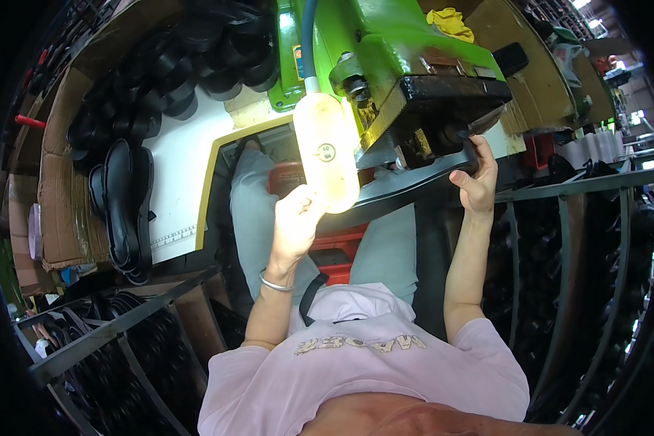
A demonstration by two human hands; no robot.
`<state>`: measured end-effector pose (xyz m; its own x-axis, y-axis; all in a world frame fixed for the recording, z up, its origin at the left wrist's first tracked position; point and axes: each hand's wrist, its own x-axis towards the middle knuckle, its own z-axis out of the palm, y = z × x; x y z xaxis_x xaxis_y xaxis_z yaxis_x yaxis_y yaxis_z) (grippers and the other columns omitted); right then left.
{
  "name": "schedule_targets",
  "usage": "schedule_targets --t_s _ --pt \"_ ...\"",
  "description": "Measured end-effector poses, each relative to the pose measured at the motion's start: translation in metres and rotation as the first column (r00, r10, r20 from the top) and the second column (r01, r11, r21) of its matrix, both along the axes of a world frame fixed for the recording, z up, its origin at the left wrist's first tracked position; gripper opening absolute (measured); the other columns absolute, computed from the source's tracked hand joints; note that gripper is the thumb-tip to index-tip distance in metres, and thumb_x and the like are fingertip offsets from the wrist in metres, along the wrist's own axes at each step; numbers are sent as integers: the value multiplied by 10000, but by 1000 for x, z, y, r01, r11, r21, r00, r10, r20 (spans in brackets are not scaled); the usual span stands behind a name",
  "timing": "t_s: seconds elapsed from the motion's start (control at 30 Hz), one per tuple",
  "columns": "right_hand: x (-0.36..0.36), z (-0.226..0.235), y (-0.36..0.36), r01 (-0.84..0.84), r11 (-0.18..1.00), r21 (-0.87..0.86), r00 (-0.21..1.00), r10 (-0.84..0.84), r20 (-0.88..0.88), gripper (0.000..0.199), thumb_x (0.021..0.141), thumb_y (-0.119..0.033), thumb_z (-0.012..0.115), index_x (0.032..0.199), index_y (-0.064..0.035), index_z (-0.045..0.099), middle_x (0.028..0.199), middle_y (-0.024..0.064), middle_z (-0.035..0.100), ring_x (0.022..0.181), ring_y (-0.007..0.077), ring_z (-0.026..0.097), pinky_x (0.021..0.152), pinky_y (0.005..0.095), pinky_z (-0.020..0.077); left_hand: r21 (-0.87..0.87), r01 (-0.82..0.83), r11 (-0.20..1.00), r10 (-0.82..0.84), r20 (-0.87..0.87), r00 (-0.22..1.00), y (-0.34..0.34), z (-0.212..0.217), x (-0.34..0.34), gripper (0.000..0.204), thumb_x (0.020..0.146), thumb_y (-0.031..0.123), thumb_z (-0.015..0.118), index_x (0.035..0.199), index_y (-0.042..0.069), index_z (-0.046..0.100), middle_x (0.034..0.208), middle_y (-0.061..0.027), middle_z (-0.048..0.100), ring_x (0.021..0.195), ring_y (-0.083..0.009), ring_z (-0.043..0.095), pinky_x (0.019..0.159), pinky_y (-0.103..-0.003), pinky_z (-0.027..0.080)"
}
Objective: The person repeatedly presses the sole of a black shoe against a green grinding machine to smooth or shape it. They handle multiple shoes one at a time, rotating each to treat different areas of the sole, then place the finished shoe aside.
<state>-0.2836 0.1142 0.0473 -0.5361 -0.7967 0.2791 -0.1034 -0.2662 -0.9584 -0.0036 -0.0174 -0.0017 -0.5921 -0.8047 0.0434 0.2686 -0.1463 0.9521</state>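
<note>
A long black shoe sole (414,184) lies on edge under the head of a green machine (392,43), curving from my left hand to my right. My left hand (296,224), with a bangle on its wrist, has its fingers closed at the sole's left end. A glowing oval lamp (327,131) on a grey flexible neck covers part of that grip. At the sole's other end is my right hand (478,180), its thumb spread away and its fingers stretched up beside the sole. The machine's dark working head (450,102) hides the sole's upper middle part.
Left on the white tabletop (178,160) are stacked black soles (127,203) and a heap of black heel-like pieces (167,65) in a cardboard box (62,167). A yellow cloth (450,24) sits behind the machine. Metal racks (581,190) with dark pieces flank me.
</note>
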Motion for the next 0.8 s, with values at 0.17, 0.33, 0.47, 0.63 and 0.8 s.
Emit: schedule_targets --t_s 0.17,0.33,0.47,0.63,0.8 --pt "6 -2 -8 -27 1000 -15 999 27 26 690 652 -137 879 1224 18 526 1076 72 591 980 151 567 878 258 445 24 -196 980 197 -89 976 -3 -18 1 86 919 0 578 982 -42 619 873 -49 629 855 -104 595 756 -242 478" --pt "1 -2 -20 -4 998 -70 995 11 99 650 692 -85 847 1234 32 510 1073 82 600 964 149 588 861 253 474 -565 -141 813 287 178 941 0 20 -12 380 768 134 786 1052 -29 593 935 -125 661 890 -211 645 822 -317 508" --pt "-5 6 -25 -17 997 -79 988 29 153 612 716 -46 821 1230 45 503 1043 93 621 910 146 622 786 228 513 -535 -125 836 275 210 938 -3 23 -26 287 741 87 767 978 -16 643 846 -141 684 792 -218 683 754 -312 532" --pt "9 7 -24 -25 999 -25 989 28 143 622 705 -35 811 1235 46 495 1035 93 623 892 141 622 749 218 512 -469 -118 875 243 216 946 -11 4 -13 169 754 8 702 916 -11 658 834 -89 687 775 -145 656 745 -270 516" --pt "40 7 -30 -66 998 0 978 64 201 608 698 -35 813 1212 39 496 1040 90 623 887 134 619 748 226 513 -375 -156 914 238 184 954 -18 12 15 222 704 19 797 872 -5 652 806 -51 674 749 -118 629 710 -258 508"
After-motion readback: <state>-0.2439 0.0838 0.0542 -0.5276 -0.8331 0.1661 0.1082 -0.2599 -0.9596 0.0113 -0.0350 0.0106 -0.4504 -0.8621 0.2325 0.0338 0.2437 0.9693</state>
